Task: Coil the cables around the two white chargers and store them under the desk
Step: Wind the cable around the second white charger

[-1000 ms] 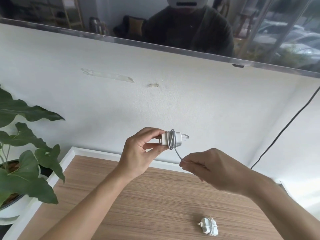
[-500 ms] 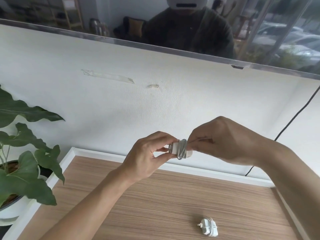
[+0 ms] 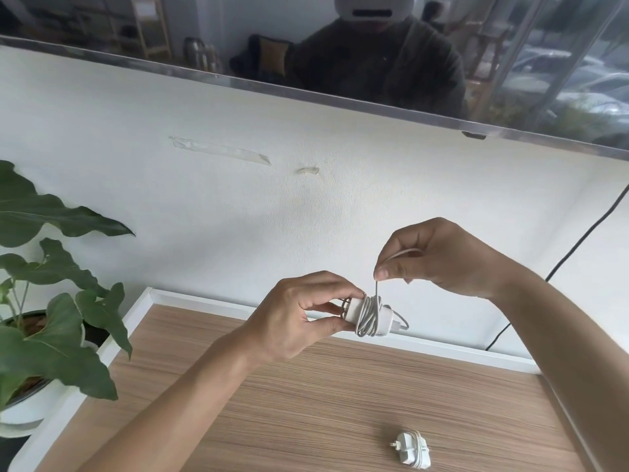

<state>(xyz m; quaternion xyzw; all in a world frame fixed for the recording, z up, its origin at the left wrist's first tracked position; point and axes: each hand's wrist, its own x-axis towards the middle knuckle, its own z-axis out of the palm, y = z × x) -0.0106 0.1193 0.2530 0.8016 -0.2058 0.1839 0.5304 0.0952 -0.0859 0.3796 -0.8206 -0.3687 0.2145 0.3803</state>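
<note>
My left hand (image 3: pixel 299 315) pinches a white charger (image 3: pixel 369 316) in the air above the desk's far edge, with several turns of white cable around its body. Above and to the right, my right hand (image 3: pixel 439 257) grips the loose end of that cable (image 3: pixel 377 289), which runs straight up from the coil into my fingers. A second white charger (image 3: pixel 412 451), with its cable wound around it, lies on the wooden desk top (image 3: pixel 306 403) near the front right.
A potted plant (image 3: pixel 44 301) with broad green leaves stands off the desk's left edge. The white wall rises just behind the desk. A black cord (image 3: pixel 561 260) hangs down the wall at the right. A mirror above shows a person's reflection.
My right hand has lifted from beside the charger to above it, drawing the cable end upward. More turns sit on the charger than a second ago. The left hand has stayed almost still.
</note>
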